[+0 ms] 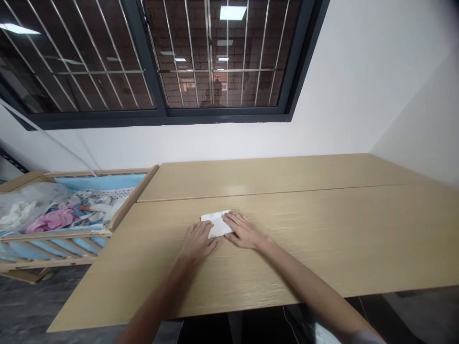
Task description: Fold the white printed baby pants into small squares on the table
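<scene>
A small white folded piece, paper or cloth [218, 223], lies flat on the wooden table [322, 234], with faint marks along its edges. My left hand [199, 240] rests on its left side, fingers stretched out over the near left corner. From the right, my right hand [244, 231] lies with its fingers on the right edge of the white piece. Both palms are low to the tabletop, and neither hand grasps it. The fingers cover parts of the piece's two sides.
To the left stands a wooden crib [122, 210] with blue lining, holding a pink cloth [53, 219] and other fabrics. A seam runs across the table. Behind it are a white wall [229, 141] and a barred window [222, 114]. The table's near edge is close to my body.
</scene>
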A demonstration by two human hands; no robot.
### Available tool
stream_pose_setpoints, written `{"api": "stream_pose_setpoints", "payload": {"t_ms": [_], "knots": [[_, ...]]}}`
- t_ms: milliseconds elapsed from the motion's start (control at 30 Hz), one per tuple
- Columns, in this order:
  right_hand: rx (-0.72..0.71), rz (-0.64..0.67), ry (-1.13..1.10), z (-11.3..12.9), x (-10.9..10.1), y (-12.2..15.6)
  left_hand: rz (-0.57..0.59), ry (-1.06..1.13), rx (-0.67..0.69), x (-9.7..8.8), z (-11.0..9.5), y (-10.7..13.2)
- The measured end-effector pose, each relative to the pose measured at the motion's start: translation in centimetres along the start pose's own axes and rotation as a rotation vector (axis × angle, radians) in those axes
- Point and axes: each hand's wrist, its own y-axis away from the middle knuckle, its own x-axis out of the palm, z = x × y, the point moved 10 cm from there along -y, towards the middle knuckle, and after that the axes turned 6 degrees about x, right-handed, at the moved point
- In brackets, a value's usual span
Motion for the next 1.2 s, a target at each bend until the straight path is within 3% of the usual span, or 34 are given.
{"api": "stream_pose_setpoints", "payload": {"t_ms": [200,300,433,567,700,800,933,1067,1200], "knots": [[0.048,-0.036,-0.090,-0.7,0.5,-1.2,0.071,0.055,-0.107,0.1,1.7,-1.3],[0.081,-0.133,-0.117,-1.3,-0.1,-2.4,0.031,0.063,-0.184,0.0,2.4,-2.6],[0.118,-0.226,-0.220,-2.1,-1.6,-3.7,-0.083,0.095,-0.320,-2.3,2.5,-3.3],[0.169,-0.300,-0.571,-3.2,-3.6,-4.7,-0.150,0.217,-0.440,-4.5,3.2,-2.8],[0.291,-0.246,-0.903,-5.4,-3.4,-6.7,-0.116,0.400,-0.531,-3.3,4.7,-2.0],[0.409,-0.141,-0.862,-7.2,-1.6,-8.4,-0.027,0.458,-0.622,-0.6,5.7,-1.2],[0.413,-0.089,-0.772,-8.1,0.9,-9.6,0.090,0.391,-0.706,1.8,6.2,-0.2],[0.375,-0.118,-0.716,-8.0,2.1,-9.3,0.166,0.270,-0.704,1.3,5.6,-0.3],[0.289,-0.134,-0.631,-6.3,0.4,-8.3,0.173,0.119,-0.682,-1.0,3.3,-0.4]]}}
